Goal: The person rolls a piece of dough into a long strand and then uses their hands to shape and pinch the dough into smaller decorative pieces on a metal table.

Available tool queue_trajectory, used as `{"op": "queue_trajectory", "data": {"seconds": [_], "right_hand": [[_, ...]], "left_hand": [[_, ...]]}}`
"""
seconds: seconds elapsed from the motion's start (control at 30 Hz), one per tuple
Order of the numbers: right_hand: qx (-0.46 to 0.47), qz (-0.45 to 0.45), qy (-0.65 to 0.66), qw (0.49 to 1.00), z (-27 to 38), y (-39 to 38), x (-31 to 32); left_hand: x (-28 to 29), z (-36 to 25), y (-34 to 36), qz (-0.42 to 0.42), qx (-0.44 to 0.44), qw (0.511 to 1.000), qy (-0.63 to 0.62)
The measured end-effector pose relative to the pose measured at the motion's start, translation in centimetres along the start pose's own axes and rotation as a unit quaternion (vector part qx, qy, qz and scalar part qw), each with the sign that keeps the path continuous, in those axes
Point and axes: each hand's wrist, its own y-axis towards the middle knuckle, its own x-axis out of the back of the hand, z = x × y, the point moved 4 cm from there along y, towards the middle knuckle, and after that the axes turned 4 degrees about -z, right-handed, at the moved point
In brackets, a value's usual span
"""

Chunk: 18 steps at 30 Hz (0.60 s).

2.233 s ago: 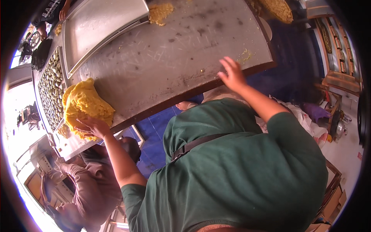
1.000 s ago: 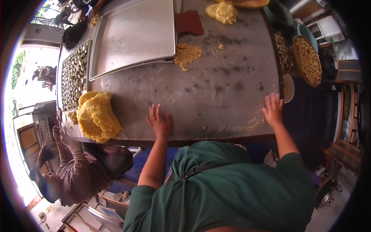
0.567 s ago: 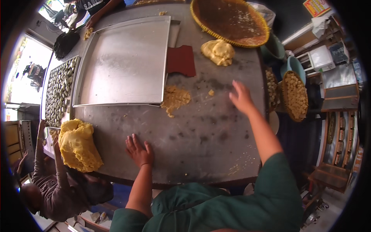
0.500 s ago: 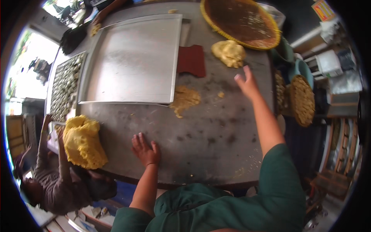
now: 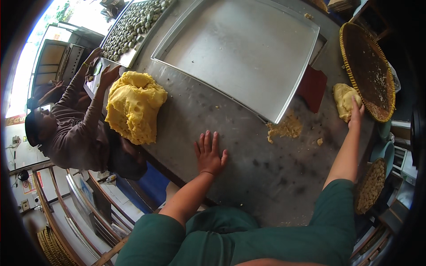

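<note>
My left hand point(image 5: 211, 157) lies flat on the grey metal table point(image 5: 239, 168), fingers spread, holding nothing, below and right of a big lumpy mound of yellow dough point(image 5: 135, 108). My right hand point(image 5: 354, 108) is stretched out at the table's right side, its fingers gripping a smaller pale yellow lump of dough point(image 5: 342, 95). Dough scraps point(image 5: 286, 125) lie on the metal between my hands. A large shallow metal tray point(image 5: 235, 53) sits on the table beyond them, with a dark red flat piece point(image 5: 313, 88) sticking out at its right edge.
A round woven tray point(image 5: 368, 71) leans over the right edge, near a basket of pale pieces point(image 5: 372, 186) and a blue bowl. At the left, a co-worker in brown point(image 5: 75, 137) reaches toward a tray of small dark pieces point(image 5: 131, 29). Wooden racks point(image 5: 53, 221) stand at lower left.
My left hand has left the big dough mound and rests on the table. My right hand has reached forward from the bare metal onto the smaller lump. The view has turned.
</note>
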Motion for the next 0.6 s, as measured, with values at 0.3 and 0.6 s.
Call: {"op": "queue_trajectory", "data": {"seconds": [0.3, 0.6], "right_hand": [[0.431, -0.041, -0.242, 0.868, 9.0, -15.1, -4.7], [0.195, 0.127, -0.304, 0.924, 3.6, -13.6, -7.2]], "left_hand": [[0.1, 0.7, -0.2, -0.023, 0.01, 1.0, 0.019], [0.4, 0.0, -0.2, -0.033, -0.017, 0.999, 0.009]]}}
